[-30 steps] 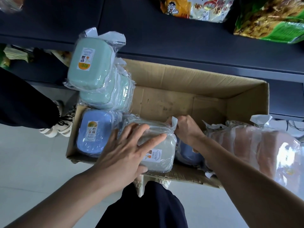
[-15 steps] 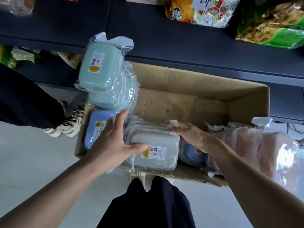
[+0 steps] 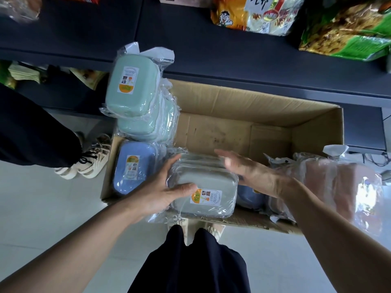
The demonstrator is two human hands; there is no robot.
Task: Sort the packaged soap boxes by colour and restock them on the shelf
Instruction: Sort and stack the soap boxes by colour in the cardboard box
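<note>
A stack of grey soap boxes (image 3: 208, 187) in clear wrap sits at the near side of the cardboard box (image 3: 243, 111). My left hand (image 3: 163, 187) grips the stack's left end, thumb on top. My right hand (image 3: 251, 172) is flat against its right side with fingers spread. A stack of mint-green soap boxes (image 3: 131, 89) stands at the box's left end, above a blue soap box (image 3: 133, 166). Another blue soap box (image 3: 249, 195) lies partly hidden under my right wrist. Pink soap boxes (image 3: 338, 182) in wrap fill the right end.
A dark shelf (image 3: 211, 51) runs behind the cardboard box, with snack bags (image 3: 254, 13) and a green bag (image 3: 344, 32) on it. Another person's leg and shoes (image 3: 88, 159) stand on the left. My own dark trousers (image 3: 190, 261) are below.
My left hand slid from the top of the grey stack to its left end and took hold. My right hand came out from behind the stack and opened flat against its right side.
</note>
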